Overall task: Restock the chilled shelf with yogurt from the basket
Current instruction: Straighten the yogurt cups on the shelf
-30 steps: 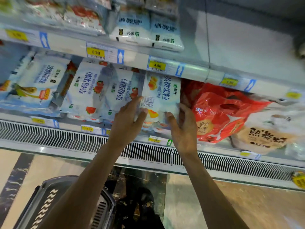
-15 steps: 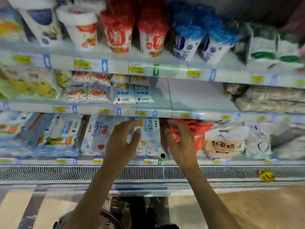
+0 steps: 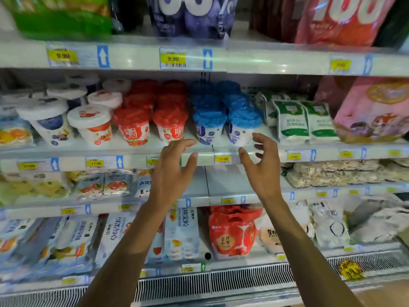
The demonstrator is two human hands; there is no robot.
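Both your left hand (image 3: 171, 171) and right hand (image 3: 263, 171) are empty at frame center, fingers apart. The blue-lidded yogurt cups (image 3: 225, 120) just above look stocked; the basket is out of view, so what remains is unclear.

Glossy white plastic shelf edge (image 3: 254, 63); crinkled red film lids on plastic yogurt cups (image 3: 132, 126); shiny red plastic pouch (image 3: 230, 235); slatted white metal-look vent grille (image 3: 243, 281).

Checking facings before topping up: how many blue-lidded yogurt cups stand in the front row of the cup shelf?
2: left blue-lidded cup and right blue-lidded cup, side by side above both hands. More blue lids stack behind, blurred and uncountable.
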